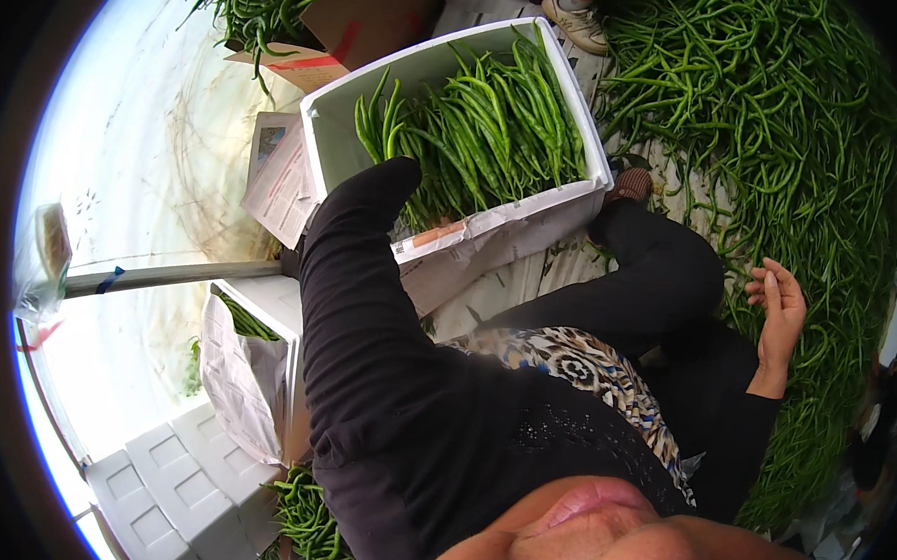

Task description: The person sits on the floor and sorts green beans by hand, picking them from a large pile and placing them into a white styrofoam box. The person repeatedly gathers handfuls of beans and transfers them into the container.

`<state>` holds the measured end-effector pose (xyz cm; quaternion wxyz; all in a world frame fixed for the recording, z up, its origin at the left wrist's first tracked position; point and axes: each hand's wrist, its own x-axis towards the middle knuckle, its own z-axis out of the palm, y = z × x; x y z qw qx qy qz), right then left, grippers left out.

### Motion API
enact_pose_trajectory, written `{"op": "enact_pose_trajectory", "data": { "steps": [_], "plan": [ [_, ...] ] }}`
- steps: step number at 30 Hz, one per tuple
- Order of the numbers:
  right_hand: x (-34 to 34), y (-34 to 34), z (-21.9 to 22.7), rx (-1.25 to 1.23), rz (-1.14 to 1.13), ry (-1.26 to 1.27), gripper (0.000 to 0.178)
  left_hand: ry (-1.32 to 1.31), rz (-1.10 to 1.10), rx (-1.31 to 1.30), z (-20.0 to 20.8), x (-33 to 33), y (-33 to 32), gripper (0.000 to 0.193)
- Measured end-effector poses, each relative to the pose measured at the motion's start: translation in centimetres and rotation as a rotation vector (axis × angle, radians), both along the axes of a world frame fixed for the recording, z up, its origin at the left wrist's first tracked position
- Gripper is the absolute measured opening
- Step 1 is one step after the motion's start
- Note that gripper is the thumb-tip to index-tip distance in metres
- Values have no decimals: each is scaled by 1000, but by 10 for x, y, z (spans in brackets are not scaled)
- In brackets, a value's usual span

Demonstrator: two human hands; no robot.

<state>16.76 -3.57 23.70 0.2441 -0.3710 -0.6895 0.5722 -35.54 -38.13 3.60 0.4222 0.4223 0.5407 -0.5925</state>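
A white foam box (448, 55) stands in front of me, lined along its near side with printed paper (506, 232). Long green chili peppers (490, 122) lie in it side by side, mostly pointing the same way. My left arm reaches over the box's near left corner; its black sleeve (372, 192) ends above the peppers and hides the hand. To the right, my right hand (782, 315) is raised beside my bent knee, over the loose pepper heap (831, 237). Its fingers are loosely bent and apart, with nothing seen in them.
Another person's shoe (577, 25) is beyond the box. A cardboard box (365, 21) with peppers stands at the far left. A second foam box (292, 373), partly covered by paper, is left of me, near stacked white foam pieces (180, 468) and a metal bar (188, 277).
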Motion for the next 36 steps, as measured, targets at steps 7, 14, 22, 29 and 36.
{"op": "enact_pose_trajectory", "data": {
  "steps": [7,14,22,29,36],
  "plan": [
    [1,3,-5,6,61,-106,23,95,134,100,-44,-17,-46,26],
    [1,4,-13,-20,94,-183,22,237,299,727,-72,-26,-123,27],
    [0,4,-18,-23,109,-217,23,600,248,1186,-80,-25,-101,25],
    [15,8,-25,-86,92,-309,23,671,899,1307,-140,-57,-108,52],
    [30,15,-17,-104,63,-357,22,890,533,1407,-153,-24,-108,70]
  ]
}}
